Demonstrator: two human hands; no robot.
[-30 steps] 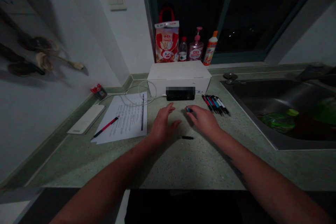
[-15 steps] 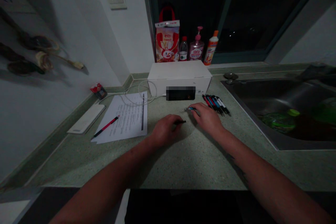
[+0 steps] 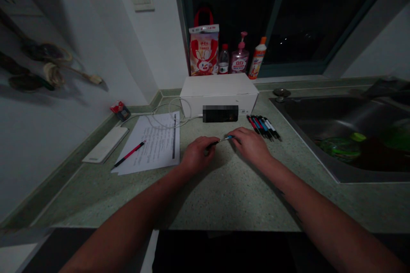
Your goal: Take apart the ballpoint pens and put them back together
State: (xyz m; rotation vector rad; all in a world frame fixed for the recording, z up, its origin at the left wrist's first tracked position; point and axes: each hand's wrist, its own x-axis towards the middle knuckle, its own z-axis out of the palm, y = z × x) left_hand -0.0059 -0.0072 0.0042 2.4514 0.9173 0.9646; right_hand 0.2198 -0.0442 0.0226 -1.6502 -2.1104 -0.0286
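Both forearms enter from the near edge of the speckled green tabletop [image 3: 224,200] and meet near its middle. The left hand [image 3: 197,154] is curled, its fingertips closed on the dark end of a slim pen [image 3: 222,139]. The right hand [image 3: 251,145] is also curled, with its fingertips pinched on the blue and silver end. The pen lies slanted between the hands, held just above the tabletop, its right end higher in view; the dim light hides the exact finger contact.

Just beyond the right hand, a row of pens [image 3: 263,128] with red, blue and white barrels lies side by side. Left of the hands, printed sheets of paper [image 3: 150,145] carry a red pen [image 3: 130,154], and a flat white pad [image 3: 105,145] lies along the wall edge. Straight ahead sits a black box [image 3: 220,114] with a blurred label, touching the front of a white carton [image 3: 218,94]. A thin white cable [image 3: 166,115] loops over the paper's far end to the box. A steel sink [image 3: 336,132] holding green items is set into the right side. On the far sill stand a red-handled bag [image 3: 203,51], a water bottle [image 3: 223,59], a pump bottle [image 3: 239,60] and an orange-capped bottle [image 3: 258,59].
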